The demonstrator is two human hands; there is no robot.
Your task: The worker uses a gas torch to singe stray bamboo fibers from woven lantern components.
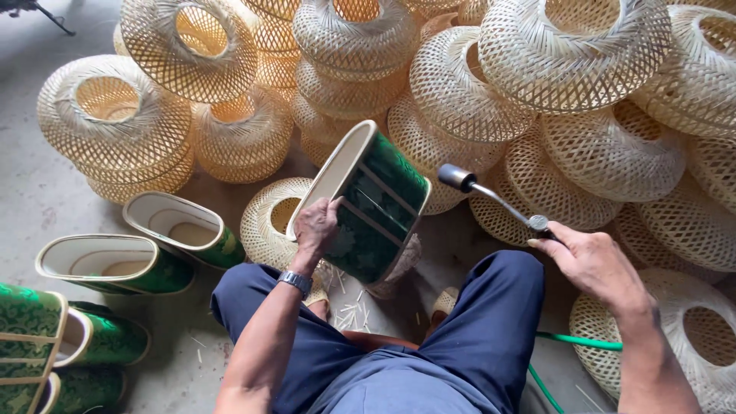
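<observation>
Your left hand (pixel 316 226) has its fingers curled over the rim of a green oval container (pixel 368 203) with a cream inside, tipped up between your knees so its open mouth faces away to the upper left, and as far as the view shows there's nothing in it. Your right hand (pixel 594 264) is wrapped around the grip of a metal torch-like nozzle (pixel 491 198), fingers closed on it, with the dark head hovering just beside the container's upper right edge. A green hose (pixel 571 341) trails off by your right leg, though where it joins the tool is hidden behind your hand. To your left, two more green containers (pixel 146 249) lie on their sides, mouths open and looking empty, and a few others are cut off at the bottom-left corner. Behind everything there's a big heap of woven bamboo shades (pixel 460 84), all hollow. One small woven shade (pixel 272 218) sits right behind your left wrist, half hidden. The wristwatch (pixel 296 281) face is too small to make out.
</observation>
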